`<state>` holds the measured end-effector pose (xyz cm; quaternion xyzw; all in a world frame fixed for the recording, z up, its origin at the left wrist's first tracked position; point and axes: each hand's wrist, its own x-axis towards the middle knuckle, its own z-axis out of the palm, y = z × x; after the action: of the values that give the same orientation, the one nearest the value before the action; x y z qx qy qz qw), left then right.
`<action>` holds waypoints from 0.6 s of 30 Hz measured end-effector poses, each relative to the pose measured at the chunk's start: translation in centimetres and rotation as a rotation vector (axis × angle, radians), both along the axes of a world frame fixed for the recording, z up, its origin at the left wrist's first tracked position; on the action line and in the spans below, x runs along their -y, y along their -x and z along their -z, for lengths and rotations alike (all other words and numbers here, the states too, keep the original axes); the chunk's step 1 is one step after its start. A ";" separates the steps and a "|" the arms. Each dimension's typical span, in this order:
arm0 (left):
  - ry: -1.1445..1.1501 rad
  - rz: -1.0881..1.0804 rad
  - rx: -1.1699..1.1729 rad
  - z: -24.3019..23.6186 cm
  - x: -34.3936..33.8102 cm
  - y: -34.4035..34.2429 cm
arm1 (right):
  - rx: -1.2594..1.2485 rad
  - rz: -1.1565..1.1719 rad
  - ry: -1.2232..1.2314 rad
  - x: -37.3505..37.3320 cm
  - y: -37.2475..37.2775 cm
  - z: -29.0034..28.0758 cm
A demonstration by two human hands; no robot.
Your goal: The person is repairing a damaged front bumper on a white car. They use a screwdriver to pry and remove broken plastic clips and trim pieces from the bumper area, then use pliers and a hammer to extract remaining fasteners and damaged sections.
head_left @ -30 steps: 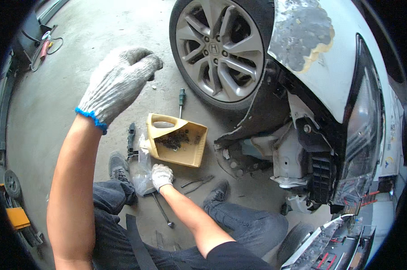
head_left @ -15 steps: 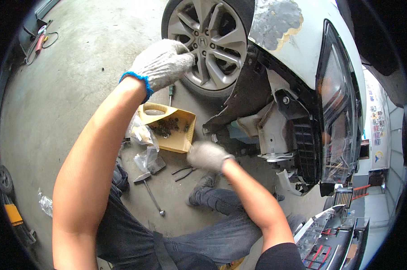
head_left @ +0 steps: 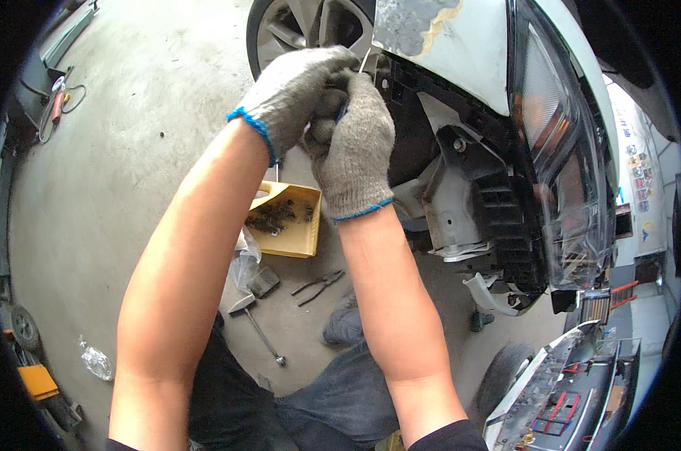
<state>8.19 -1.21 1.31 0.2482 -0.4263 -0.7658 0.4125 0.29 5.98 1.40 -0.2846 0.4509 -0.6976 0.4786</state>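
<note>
Both my gloved hands meet at the edge of the white car fender (head_left: 476, 56), beside the wheel (head_left: 310, 34). My right hand (head_left: 361, 143) is closed around a slim tool with a thin metal shaft (head_left: 365, 60), whose tip points up at the fender edge. A bit of dark blue shows between the hands, and most of the tool is hidden. Close against it, my left hand (head_left: 291, 94) has its fingers curled; whatever they hold is covered. The black wheel-arch liner (head_left: 412, 135) hangs loose just right of my right hand.
Below my hands a yellow cut-open container (head_left: 304, 240) holds small dark fasteners. Pliers (head_left: 318, 287), a hammer (head_left: 259, 328) and a plastic bag (head_left: 244, 263) lie on the floor. The headlight (head_left: 558, 150) and exposed bumper bracket (head_left: 449, 218) are at right.
My right hand has risen from beside the yellow container to the fender edge, joining my left hand. The thin shaft now shows. The view has shifted slightly, with the wheel higher in it.
</note>
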 end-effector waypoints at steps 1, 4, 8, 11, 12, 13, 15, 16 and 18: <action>-0.008 -0.023 0.034 -0.2 0.1 0.3 | -0.050 0.019 0.041 0.1 0.3 0.1; -0.046 -0.049 0.105 -1.8 -0.8 -0.1 | 0.129 0.038 0.162 1.3 0.3 0.2; 0.104 -0.263 0.190 -1.3 -0.7 -0.1 | 0.300 0.084 0.036 2.0 -0.3 -0.2; 0.221 -0.428 0.428 -2.1 -2.3 -0.9 | 0.237 0.135 0.031 2.9 -0.5 -0.3; 0.264 -0.500 0.514 -1.6 -2.3 -0.8 | 0.183 0.175 0.094 2.8 -1.0 -0.3; 0.307 -0.573 0.599 -1.4 -2.4 -0.8 | 0.129 0.214 0.156 2.8 -1.6 -0.3; 0.386 -0.587 0.712 -2.7 -4.0 -0.3 | -0.471 0.457 0.237 3.6 -0.9 0.9; 0.436 -0.602 0.826 -3.0 -4.2 -0.2 | -0.387 0.468 0.291 4.3 -0.8 1.3; 0.530 -0.601 0.950 -2.8 -4.1 -0.6 | 0.051 0.358 0.199 4.6 -0.7 0.7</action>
<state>8.81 2.87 4.12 0.5602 -0.6506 -0.2901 0.4228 1.01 1.35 0.73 -0.2280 0.4108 -0.8197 0.3276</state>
